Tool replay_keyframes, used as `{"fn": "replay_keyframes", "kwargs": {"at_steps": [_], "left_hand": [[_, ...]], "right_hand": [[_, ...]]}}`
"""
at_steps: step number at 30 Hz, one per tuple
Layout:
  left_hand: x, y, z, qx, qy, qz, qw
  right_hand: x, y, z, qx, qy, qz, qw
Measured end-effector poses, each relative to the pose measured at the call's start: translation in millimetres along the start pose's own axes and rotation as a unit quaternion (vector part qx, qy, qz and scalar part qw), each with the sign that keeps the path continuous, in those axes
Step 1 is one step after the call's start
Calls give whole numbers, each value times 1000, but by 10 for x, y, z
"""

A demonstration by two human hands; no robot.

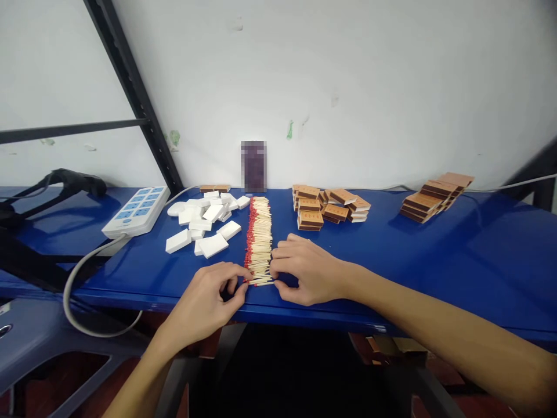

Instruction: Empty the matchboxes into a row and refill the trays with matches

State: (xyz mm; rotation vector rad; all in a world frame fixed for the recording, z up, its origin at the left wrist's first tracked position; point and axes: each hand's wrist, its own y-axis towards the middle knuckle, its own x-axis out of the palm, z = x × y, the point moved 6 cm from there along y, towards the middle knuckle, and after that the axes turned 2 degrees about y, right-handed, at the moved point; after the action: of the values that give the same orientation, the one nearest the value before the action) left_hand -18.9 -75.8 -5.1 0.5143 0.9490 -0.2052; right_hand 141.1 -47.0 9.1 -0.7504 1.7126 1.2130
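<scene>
A long row of matches runs from the wall side toward the front edge of the blue table, red heads to the left and pale sticks to the right. At its near end, my left hand has thumb and forefinger closed at the heads of the nearest matches. My right hand faces it from the other side, fingers bent, with thumb and fingertips at the stick ends. White matchbox trays lie in a loose heap left of the row. Brown matchbox sleeves are piled to its right.
Another leaning stack of brown matchbox pieces stands farther right. A white power strip with a grey cable lies at left, near a black rack post. A pixelated dark upright object rests against the wall. A grey stool is below left.
</scene>
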Motion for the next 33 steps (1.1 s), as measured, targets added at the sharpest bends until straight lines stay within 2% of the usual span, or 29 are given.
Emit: {"fn": "replay_keyframes", "kwargs": {"at_steps": [8,13,22,33], "left_hand": [[-37,-16,-22,6,-5,29,1000],[-67,1,-10,14,2,58,998],[-60,-7,13,19,5,34,999],[-61,-41,64,69,3,14,998]], "right_hand": [[23,-22,24,-4,41,-12,999],[34,6,0,-19,39,12,999],[1,21,-13,-2,32,9,999],[19,5,27,7,47,-1,999]]}}
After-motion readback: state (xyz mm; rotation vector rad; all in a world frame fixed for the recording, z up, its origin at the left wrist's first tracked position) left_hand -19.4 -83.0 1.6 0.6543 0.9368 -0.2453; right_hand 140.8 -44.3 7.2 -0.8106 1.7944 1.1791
